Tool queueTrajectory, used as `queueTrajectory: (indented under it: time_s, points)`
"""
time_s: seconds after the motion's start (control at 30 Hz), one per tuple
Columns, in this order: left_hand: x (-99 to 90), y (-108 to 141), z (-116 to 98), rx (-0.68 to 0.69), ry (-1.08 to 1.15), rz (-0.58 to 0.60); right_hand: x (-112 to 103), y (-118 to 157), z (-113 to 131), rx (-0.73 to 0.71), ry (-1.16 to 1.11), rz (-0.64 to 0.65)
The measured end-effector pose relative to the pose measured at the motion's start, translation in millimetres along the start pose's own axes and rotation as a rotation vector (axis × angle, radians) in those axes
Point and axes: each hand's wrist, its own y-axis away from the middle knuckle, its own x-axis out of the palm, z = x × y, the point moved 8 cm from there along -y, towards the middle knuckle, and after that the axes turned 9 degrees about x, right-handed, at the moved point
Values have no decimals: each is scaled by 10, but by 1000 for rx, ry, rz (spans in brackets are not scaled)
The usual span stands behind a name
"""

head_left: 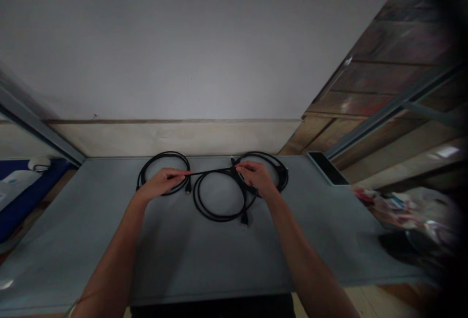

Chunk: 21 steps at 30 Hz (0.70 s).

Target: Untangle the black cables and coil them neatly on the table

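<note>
Three coiled black cables lie on a grey table (204, 259): a left coil (146, 164), a middle coil (219, 219) nearer the front, and a right coil (265, 154). My left hand (170, 180) pinches a straight stretch of black cable (210, 171) beside the left coil. My right hand (254, 175) pinches the other end of that stretch near a connector, over the edge of the right coil. A plug (188, 188) hangs off the left coil and another plug (244, 219) lies at the front of the middle coil.
A phone-like flat device (328, 169) lies at the table's back right. Metal posts (47, 132) rise at both sides, with a wall behind. Plastic bags (413, 208) and a dark object (405, 245) are at the right. A blue surface (14, 210) holds white items at the left.
</note>
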Motion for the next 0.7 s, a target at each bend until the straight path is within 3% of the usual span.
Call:
queueTrajectory:
  time_s: [0.07, 0.2, 0.27, 0.4, 0.47, 0.7]
  points:
    - [-59, 116, 33, -86, 42, 125, -46, 6, 0, 25, -26, 26]
    - [-336, 378, 185, -226, 40, 207, -89, 12, -1, 36, -44, 105]
    - [-488, 473, 268, -250, 52, 195, -169, -14, -19, 34, -57, 88]
    - [-712, 553, 377, -256, 82, 91, -460, -102, -76, 11, -111, -87]
    - [-726, 560, 407, -264, 104, 81, -540, -131, -103, 1, -138, -126]
    - [-652, 504, 533, -262, 221, 57, -517, -109, -148, 24, -167, -67]
